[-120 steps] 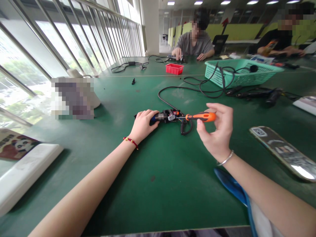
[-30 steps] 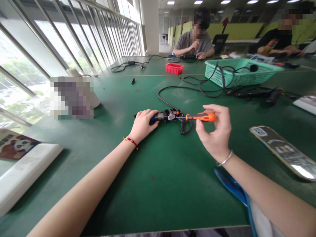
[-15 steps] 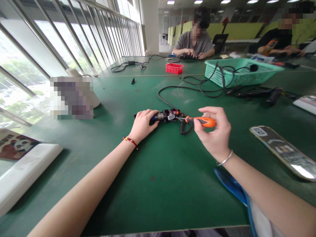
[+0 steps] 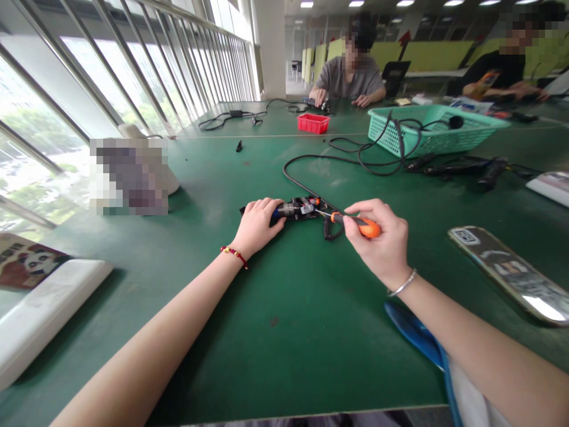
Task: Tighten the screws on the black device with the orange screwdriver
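My left hand (image 4: 260, 225) is wrapped over the dark body of an opened electrical device (image 4: 291, 210), pressing it against the green table (image 4: 267, 356). At its right end, wires, a grey part and a small red-orange part lie exposed; its exact kind I cannot tell. My right hand (image 4: 380, 237) is closed round an orange and black screwdriver (image 4: 367, 228). The screwdriver's thin shaft points left, its tip among the exposed parts. Whether the tip sits on a screw is too small to see. A black coiled cord (image 4: 328, 229) lies beside the device's right end.
A black cable (image 4: 306, 157) runs from the device toward a green basket (image 4: 438, 127). Behind stands a red tray (image 4: 313, 123). A phone (image 4: 507, 273) lies at right, a white box-like object (image 4: 53, 308) at left. A person (image 4: 349, 74) works across the table.
My right hand has shifted slightly left and down, and the screwdriver's handle now slopes lower at its right end. My left hand stays on the device. The person opposite moved a hand left.
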The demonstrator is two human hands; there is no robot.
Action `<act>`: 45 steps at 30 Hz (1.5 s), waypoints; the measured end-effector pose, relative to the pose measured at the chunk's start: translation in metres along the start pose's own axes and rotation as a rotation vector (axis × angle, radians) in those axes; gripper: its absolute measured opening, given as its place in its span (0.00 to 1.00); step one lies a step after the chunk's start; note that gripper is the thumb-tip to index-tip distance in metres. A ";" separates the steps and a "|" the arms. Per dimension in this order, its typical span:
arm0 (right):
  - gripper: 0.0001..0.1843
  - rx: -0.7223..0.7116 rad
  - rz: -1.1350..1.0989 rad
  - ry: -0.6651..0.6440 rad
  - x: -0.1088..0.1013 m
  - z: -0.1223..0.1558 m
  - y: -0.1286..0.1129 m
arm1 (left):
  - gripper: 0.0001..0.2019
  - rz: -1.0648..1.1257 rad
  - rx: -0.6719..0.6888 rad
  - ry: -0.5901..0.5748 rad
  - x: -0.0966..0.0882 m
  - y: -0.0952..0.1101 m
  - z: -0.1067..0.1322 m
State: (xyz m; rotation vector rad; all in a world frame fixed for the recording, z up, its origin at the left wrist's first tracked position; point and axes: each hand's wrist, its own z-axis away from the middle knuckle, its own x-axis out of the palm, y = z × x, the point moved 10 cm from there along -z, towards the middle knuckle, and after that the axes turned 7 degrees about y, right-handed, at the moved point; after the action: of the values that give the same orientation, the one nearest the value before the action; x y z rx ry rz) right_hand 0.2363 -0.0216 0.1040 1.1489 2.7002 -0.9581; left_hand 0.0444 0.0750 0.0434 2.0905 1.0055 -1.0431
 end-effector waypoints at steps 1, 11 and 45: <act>0.03 -0.002 0.005 -0.005 0.001 0.000 0.000 | 0.16 -0.004 -0.004 -0.008 0.001 -0.001 0.000; 0.05 -0.054 0.002 -0.018 0.003 -0.001 -0.006 | 0.17 -0.043 -0.016 -0.031 0.003 0.000 0.001; 0.10 -0.021 -0.048 -0.009 0.004 0.002 -0.001 | 0.17 -0.023 -0.002 -0.051 0.006 -0.002 -0.001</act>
State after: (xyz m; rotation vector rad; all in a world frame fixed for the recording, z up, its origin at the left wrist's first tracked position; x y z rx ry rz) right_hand 0.2331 -0.0205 0.1021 1.0786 2.7356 -0.9364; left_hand 0.0456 0.0786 0.0385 2.0453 1.0077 -1.1007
